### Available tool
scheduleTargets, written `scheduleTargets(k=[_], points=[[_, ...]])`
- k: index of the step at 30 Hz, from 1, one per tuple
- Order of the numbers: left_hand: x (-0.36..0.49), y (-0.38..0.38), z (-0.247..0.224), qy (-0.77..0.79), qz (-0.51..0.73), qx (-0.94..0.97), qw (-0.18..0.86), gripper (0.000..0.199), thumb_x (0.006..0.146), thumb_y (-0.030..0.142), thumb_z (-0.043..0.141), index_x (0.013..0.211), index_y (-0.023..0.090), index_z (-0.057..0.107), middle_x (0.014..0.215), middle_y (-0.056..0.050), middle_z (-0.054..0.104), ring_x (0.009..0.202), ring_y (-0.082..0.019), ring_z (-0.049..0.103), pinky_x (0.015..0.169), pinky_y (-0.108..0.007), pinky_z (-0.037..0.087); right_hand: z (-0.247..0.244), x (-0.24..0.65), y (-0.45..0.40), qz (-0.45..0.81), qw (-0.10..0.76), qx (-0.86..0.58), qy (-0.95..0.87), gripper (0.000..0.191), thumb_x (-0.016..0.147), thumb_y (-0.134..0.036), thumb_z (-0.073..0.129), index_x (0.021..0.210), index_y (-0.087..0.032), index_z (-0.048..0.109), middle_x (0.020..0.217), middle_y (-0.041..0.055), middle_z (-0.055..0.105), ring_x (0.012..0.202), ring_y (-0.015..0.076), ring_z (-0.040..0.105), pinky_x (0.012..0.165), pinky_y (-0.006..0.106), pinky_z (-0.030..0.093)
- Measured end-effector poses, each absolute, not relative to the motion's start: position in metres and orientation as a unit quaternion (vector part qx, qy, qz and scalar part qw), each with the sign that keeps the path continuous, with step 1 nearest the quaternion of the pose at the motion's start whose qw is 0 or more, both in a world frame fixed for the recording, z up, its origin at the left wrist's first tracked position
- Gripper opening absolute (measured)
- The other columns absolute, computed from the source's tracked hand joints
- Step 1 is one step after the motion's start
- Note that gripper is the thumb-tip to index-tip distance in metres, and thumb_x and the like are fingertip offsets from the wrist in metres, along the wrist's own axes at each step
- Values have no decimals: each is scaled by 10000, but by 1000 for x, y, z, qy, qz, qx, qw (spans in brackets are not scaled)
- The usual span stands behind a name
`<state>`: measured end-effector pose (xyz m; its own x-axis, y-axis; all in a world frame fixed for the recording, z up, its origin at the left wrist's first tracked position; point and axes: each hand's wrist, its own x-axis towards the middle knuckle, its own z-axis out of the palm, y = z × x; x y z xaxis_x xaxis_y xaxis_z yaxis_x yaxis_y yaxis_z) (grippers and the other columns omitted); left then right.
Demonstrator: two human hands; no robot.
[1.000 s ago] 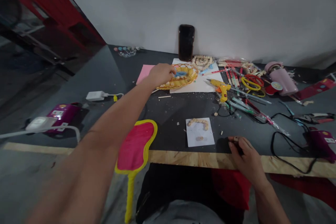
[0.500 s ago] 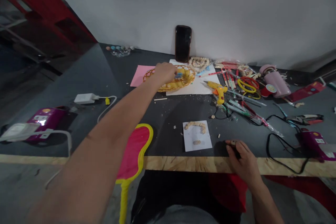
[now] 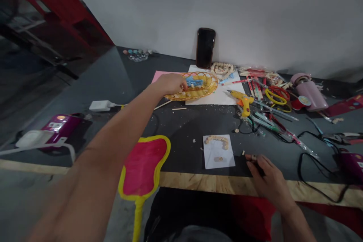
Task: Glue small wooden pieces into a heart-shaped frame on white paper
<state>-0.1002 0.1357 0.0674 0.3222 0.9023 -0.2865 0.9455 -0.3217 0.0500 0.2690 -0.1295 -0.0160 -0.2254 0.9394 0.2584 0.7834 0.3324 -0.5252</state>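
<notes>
My left hand (image 3: 173,83) reaches over the near left part of a yellow woven basket (image 3: 213,87). Its fingers are pinched down among blue and pale bits in the basket, and what they grip, if anything, is too small to make out. At the table's front edge rests my right hand (image 3: 265,174), fingers curled and closed. A small pale band or piece shows at its fingertips; I cannot tell which. Left of it lies a white card (image 3: 211,163) bearing a curved row of pale beads or chips (image 3: 217,138) and a small beige piece (image 3: 220,159).
A yellow glue gun (image 3: 243,101) lies right of the basket, near sticks, plastic strips, a pink bottle (image 3: 312,94) and pliers (image 3: 343,137). A phone (image 3: 205,47) leans on the wall. A pink, yellow-edged paddle shape (image 3: 146,164) overhangs the front edge. Cords run along both sides.
My left fingers have drawn slightly back toward the basket's near left, uncovering more of the blue bits. My right hand stays at the table edge. The whole view has shifted a little.
</notes>
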Motion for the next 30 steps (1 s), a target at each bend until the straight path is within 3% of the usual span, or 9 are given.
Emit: scheduleTargets(k=[9, 13, 21, 27, 30], points=[[-105, 135, 56, 558, -101, 817, 104, 381, 796, 262, 619, 1156, 326, 724, 1116, -11, 748, 987, -224, 651, 795, -291, 435, -13, 267, -127, 161, 251, -549, -781, 169, 977, -310, 511, 965, -234, 661, 984, 69, 732, 892, 193, 719, 811, 313, 600], [-104, 130, 57, 564, -92, 817, 81, 307, 847, 277, 571, 1107, 298, 734, 1089, -19, 747, 984, -215, 639, 779, -280, 427, -14, 269, -127, 161, 244, -547, -785, 175, 976, -316, 508, 949, -233, 659, 996, 74, 735, 907, 200, 719, 819, 322, 601], [-91, 123, 64, 547, -68, 831, 71, 361, 866, 247, 519, 1166, 305, 711, 1177, 0, 723, 1031, -187, 636, 832, -260, 443, -11, 268, -128, 150, 250, -531, -796, 140, 977, -280, 514, 933, -230, 638, 999, 81, 730, 904, 196, 719, 812, 312, 601], [-99, 130, 80, 632, -42, 773, 28, 418, 875, 236, 524, 1257, 319, 671, 1271, -27, 685, 1119, -247, 619, 855, -294, 459, -14, 270, -129, 179, 243, -524, -796, 131, 971, -258, 520, 907, -235, 631, 1021, 81, 718, 939, 195, 716, 813, 306, 601], [-111, 131, 84, 660, -61, 747, 39, 391, 831, 206, 591, 1186, 314, 715, 1233, -36, 701, 1110, -279, 632, 852, -308, 464, -15, 270, -125, 177, 243, -521, -799, 115, 968, -246, 526, 933, -237, 635, 1031, 76, 716, 944, 197, 717, 817, 308, 602]])
